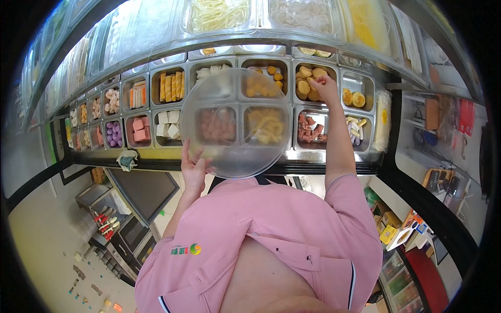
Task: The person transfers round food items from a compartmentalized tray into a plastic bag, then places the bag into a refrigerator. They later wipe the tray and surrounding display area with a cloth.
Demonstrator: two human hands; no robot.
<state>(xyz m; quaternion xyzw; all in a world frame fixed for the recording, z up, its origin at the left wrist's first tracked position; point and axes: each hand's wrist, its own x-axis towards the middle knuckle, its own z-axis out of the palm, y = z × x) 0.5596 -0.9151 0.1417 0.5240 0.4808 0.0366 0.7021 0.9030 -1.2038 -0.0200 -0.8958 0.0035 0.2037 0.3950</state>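
Observation:
My left hand [193,170] grips the lower left rim of a large translucent round plastic bowl [235,164]; some of its fingers show through the plastic. The bowl is held over the middle pans, and food in them shows blurred through it. My right hand [325,88] reaches into a steel pan [336,73] of tan, rounded food pieces [303,87]. Its fingertips are pinched on one of those pieces. Right below that forearm, a pan holds cut reddish sausage pieces [307,131].
Tofu-like white blocks [168,124], pink blocks [141,129], purple balls [114,134] and yellow rolls [172,86] fill pans on the left. Round yellow cakes [353,98] lie at right. A glass shelf with noodle tubs [219,15] overhangs the far side. A cloth [127,160] rests on the front edge.

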